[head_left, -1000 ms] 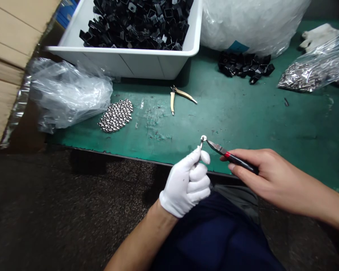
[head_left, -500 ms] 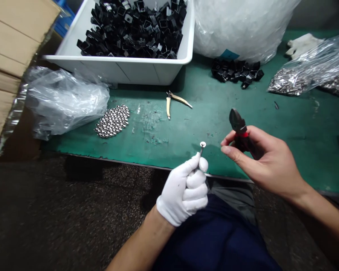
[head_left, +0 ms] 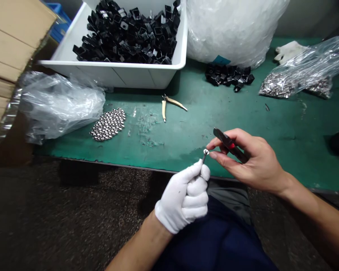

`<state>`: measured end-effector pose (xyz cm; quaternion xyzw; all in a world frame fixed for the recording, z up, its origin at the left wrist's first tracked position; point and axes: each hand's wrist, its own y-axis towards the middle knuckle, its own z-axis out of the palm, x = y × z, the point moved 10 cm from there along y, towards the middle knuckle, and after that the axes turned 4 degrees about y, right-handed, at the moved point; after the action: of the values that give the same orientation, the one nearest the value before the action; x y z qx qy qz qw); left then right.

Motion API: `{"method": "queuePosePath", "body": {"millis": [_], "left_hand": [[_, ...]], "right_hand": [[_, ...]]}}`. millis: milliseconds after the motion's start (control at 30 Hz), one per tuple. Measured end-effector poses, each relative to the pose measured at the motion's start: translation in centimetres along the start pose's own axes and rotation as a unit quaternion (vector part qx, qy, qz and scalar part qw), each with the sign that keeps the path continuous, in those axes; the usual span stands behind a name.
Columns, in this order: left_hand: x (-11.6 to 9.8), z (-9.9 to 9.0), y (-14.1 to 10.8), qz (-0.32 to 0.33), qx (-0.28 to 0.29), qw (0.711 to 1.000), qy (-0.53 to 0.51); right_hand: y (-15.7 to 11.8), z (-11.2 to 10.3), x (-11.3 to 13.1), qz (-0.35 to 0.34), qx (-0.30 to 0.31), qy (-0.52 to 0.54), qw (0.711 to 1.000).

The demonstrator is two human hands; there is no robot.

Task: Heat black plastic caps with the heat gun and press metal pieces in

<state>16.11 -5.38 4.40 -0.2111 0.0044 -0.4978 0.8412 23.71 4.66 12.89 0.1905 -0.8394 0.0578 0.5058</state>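
The right hand [head_left: 251,158], pliers [head_left: 225,140] in its grip, has brought 2 fingertips to the small ring [head_left: 204,151] atop a thin rod [head_left: 203,158] clasped by the gloved left hand [head_left: 183,199] over the green bench [head_left: 228,109], fingers replacing tool there.

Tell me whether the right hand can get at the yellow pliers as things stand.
Probably yes: nothing seems to stand between the right hand and the yellow pliers on the table, though that hand holds the black pliers.
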Motion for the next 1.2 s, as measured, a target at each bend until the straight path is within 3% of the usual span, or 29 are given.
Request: {"method": "queuePosePath", "body": {"millis": [300, 767, 1000, 1200], "left_hand": [[0.3, -0.3, -0.1, -0.010, -0.012, 1.000, -0.006], [0.3, -0.2, 0.0, -0.026, 0.004, 0.999, 0.045], [-0.1, -1.8, -0.1, -0.053, -0.060, 0.987, 0.142], [-1.2, -3.2, -0.4, -0.055, -0.135, 0.951, 0.271]], "right_hand": [[-0.3, -0.2, 0.2, -0.018, 0.006, -0.034, 0.999], [-1.0, -0.2, 0.7, -0.128, 0.007, -0.072, 0.989], [-0.8, 0.6, 0.6, -0.127, 0.111, -0.117, 0.979], [-0.6, 1.3, 0.1, -0.088, 0.192, -0.136, 0.968]]}}
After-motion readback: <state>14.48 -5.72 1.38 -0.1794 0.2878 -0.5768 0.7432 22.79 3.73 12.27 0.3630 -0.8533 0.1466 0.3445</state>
